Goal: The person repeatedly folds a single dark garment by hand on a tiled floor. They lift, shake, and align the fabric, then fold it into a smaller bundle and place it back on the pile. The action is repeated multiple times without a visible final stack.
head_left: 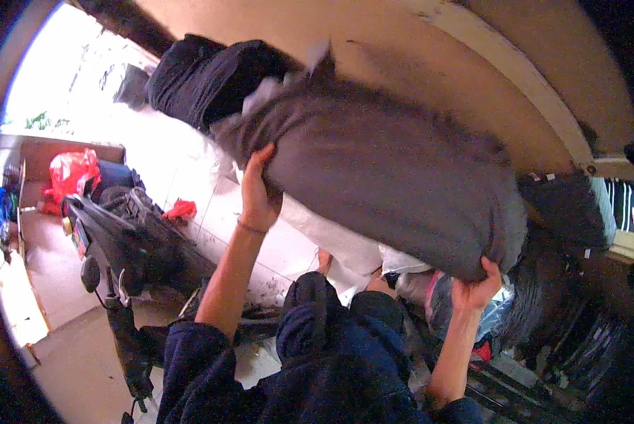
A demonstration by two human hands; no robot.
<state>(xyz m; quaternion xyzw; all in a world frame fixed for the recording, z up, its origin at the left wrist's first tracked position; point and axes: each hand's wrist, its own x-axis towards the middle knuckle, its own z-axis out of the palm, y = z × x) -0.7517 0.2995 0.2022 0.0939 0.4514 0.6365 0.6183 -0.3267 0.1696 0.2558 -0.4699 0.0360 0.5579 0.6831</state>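
Observation:
A large, thick bundle of dark grey cloth (387,162) stretches across the view in front of me; whether it is folded fabric or something stuffed, I cannot tell. My left hand (260,194) grips its near left edge, with the thumb on the upper face and the other fingers hidden behind. At the lower right corner, my right hand (477,288) is closed on the same bundle, thumb on top. Just beyond its left end lies a pile of black cloth (211,81). Whitish sacks (331,233) show partly beneath the bundle.
To the left stands a motorbike (133,240) with a mirror and handlebar. A red plastic bag (74,173) sits behind it, and a small red scrap (180,210) lies on the white tiled floor (221,212). On the right are dark heaped cloths (550,297). A brown wall (430,63) rises behind.

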